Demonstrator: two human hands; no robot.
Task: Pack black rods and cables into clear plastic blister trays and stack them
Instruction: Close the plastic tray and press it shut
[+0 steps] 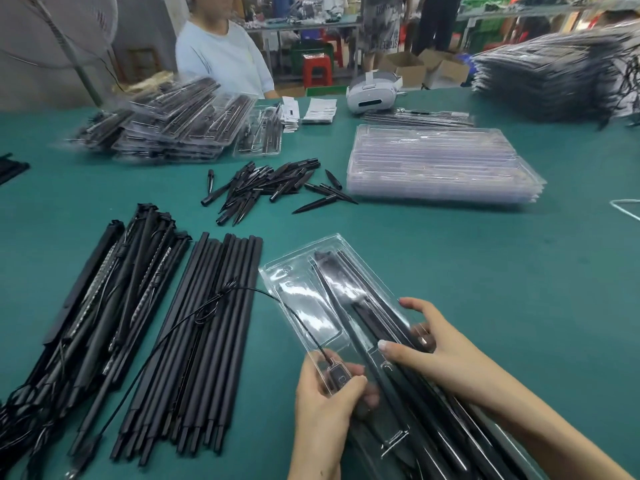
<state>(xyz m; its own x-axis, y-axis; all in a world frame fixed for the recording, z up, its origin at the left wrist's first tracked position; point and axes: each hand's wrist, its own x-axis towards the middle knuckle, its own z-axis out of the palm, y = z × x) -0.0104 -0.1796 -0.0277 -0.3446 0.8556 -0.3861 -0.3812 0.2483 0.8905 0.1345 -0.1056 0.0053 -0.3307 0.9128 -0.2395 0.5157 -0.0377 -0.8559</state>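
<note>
black rods (194,341), clear tray (311,299), teal table (485,271)

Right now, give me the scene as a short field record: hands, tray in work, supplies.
left hand: pinches cable connector at the tray's near left edge
right hand: fingers press black rods down in the tray
tray in work: clear blister tray, lying on green table
empty trays: stacked, far right
loose rods: row left of tray
packed trays: piled far left
</note>
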